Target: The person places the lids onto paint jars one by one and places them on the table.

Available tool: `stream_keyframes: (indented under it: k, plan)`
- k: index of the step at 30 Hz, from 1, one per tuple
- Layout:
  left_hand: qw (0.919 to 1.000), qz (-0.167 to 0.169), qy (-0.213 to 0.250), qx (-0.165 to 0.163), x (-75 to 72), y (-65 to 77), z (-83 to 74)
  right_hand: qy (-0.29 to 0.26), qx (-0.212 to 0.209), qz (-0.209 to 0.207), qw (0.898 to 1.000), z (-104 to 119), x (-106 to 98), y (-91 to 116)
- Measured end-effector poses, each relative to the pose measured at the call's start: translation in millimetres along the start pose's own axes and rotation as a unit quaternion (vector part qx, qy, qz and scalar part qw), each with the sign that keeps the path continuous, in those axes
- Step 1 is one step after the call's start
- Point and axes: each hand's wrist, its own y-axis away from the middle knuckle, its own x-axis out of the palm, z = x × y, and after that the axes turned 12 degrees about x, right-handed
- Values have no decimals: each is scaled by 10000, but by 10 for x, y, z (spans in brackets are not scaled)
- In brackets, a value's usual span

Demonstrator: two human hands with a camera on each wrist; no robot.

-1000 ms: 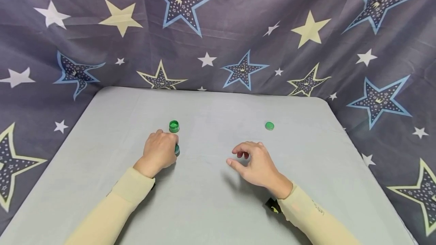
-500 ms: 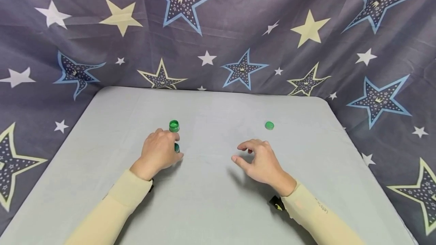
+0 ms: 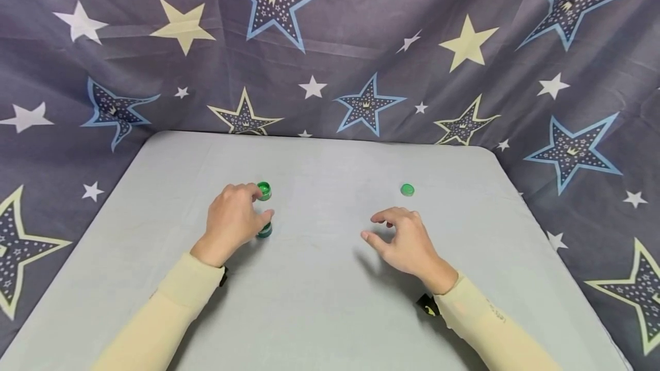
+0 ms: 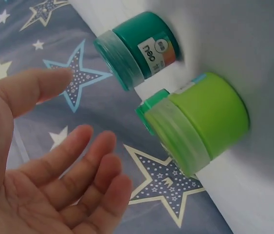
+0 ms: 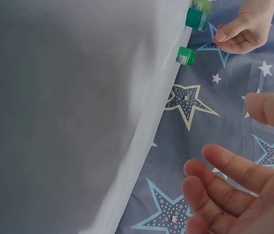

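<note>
My left hand [image 3: 232,219] hovers over the left of the table, thumb and fingers apart, holding nothing. Beside its thumb stands a teal jar [image 3: 264,230] with a "deli" label. Just past the fingertips is a bright green jar [image 3: 264,190], its top uncovered. A light green jar [image 4: 205,122] stands near the teal one in the left wrist view; the left hand hides it in the head view. My right hand [image 3: 409,242] floats above the table with loosely bent fingers and holds nothing. Beyond it lies a flat round green lid [image 3: 407,190].
A pale cloth covers the table [image 3: 330,302]. Behind and along its sides hangs a dark star-patterned curtain [image 3: 340,44]. A black wrist strap piece [image 3: 428,305] shows under the right cuff.
My left hand has spread its fingers and come off the teal jar, moving left and farther back. My right hand has drifted to the right. The jars and lid stay put.
</note>
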Motion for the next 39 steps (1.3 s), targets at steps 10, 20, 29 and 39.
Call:
stream_keyframes:
  k: [10,20,29,39]
  plan:
    - [9994,43,-63,-339,-20,-136,155,118,16,-233,9997,-93,-40,-51]
    - [9955,727,-2,-610,-27,-348,312,177,86,-328,9993,-122,-59,-83]
    - [9881,1287,116,-831,-4,-525,410,220,169,-361,9990,-141,-80,-114]
    - [9802,1713,131,-983,80,-622,474,198,102,-460,9987,-154,-82,-130]
